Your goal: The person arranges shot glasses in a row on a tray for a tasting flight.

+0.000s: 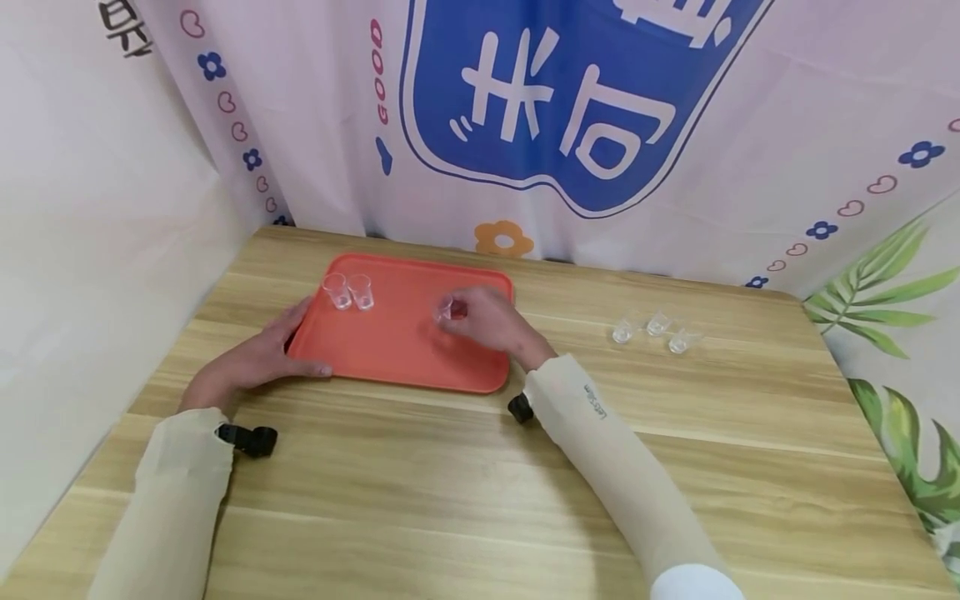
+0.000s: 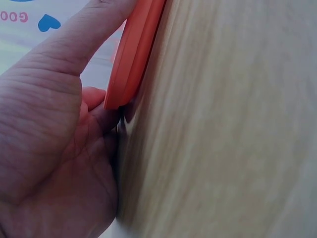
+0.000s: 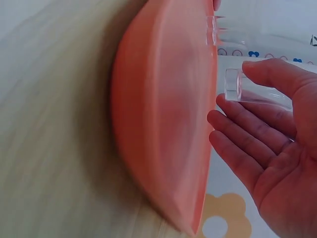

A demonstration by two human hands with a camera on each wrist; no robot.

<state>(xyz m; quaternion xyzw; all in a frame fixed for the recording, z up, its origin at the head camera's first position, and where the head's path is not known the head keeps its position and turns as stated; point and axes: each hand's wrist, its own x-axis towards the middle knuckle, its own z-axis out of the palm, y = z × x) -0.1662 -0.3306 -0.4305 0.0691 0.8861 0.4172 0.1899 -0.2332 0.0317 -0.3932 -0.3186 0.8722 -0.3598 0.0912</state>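
Observation:
A red tray lies on the table, its left front corner between the thumb and fingers of my left hand. In the left wrist view, the thumb runs along the tray's edge and the fingers pass behind the corner. Over the right half of the tray, my right hand pinches a small clear shot glass between thumb and index finger, its thick base pointing toward the tray. Two more clear shot glasses stand side by side near the tray's back left corner.
To the right of the tray, three clear shot glasses stand grouped on the wooden table. A printed cloth hangs along the table's back edge, and a pale wall borders the left side.

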